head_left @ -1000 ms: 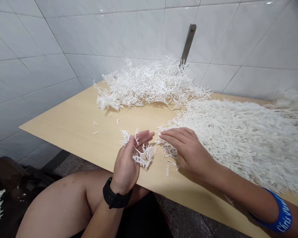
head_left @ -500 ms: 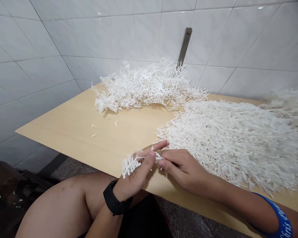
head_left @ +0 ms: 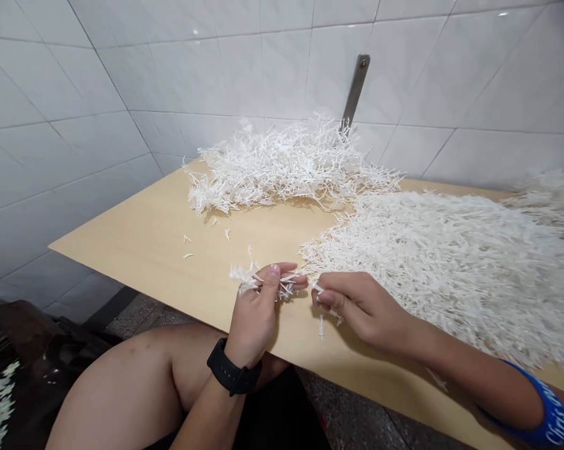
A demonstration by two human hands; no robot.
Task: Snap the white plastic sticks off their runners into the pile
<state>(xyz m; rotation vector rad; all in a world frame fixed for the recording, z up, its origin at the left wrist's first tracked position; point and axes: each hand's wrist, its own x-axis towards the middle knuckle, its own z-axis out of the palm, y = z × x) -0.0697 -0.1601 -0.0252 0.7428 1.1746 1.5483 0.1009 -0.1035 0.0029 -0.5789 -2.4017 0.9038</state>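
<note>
My left hand (head_left: 256, 315), with a black watch at its wrist, is closed around a white branched plastic sprig (head_left: 245, 279). The sprig's feathery end sticks out left of the thumb, and thin prongs show between the fingers on the right. Just to the right, a small gap away, my right hand (head_left: 363, 307) pinches small white plastic sprig pieces. One little forked piece (head_left: 321, 327) shows below its fingertips. Part of what the right hand holds is hidden by its fingers.
A tangled heap of white sprigs (head_left: 282, 165) lies at the back of the wooden board (head_left: 136, 231). A broad pile of white pieces (head_left: 450, 262) covers the right side. Few loose bits (head_left: 187, 239) lie at left. A metal bracket (head_left: 355, 90) is on the tiled wall.
My hands have drawn apart, the right moving slightly rightward with small pieces in its pinch. My left hand has turned more upright, still holding the sprig. The view has shifted a little.
</note>
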